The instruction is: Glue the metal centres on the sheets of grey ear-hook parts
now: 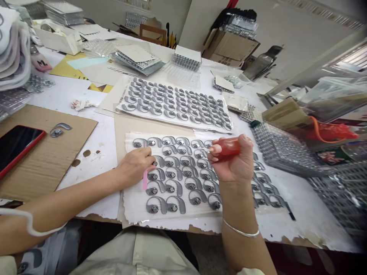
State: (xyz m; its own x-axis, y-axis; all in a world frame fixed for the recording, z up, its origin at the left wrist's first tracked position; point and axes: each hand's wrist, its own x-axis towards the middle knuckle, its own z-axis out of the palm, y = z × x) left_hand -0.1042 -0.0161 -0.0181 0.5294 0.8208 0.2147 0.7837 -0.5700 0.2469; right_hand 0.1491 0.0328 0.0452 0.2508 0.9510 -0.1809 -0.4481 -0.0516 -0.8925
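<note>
My left hand [133,166] rests over the left part of a white sheet [134,206] laid with rows of grey hook-shaped pieces [173,187], each with a round silver stud. A thin pink stick [145,180] sticks out below its fingers, gripped in the hand. My right hand [232,160] is raised just above the pieces, its fingers wrapped around a small red bottle [226,148]. The bottle's top end is hidden by the fingers. A second sheet of the same grey pieces [174,103] lies farther up the table.
On the left, a phone in a red case [17,147] lies on brown cardboard [48,164]. Stacked silver mesh sheets [282,149] sit to the right. Papers, boxes and plastic packs crowd the far table, and a pile of white cloth [14,49] stands at the upper left.
</note>
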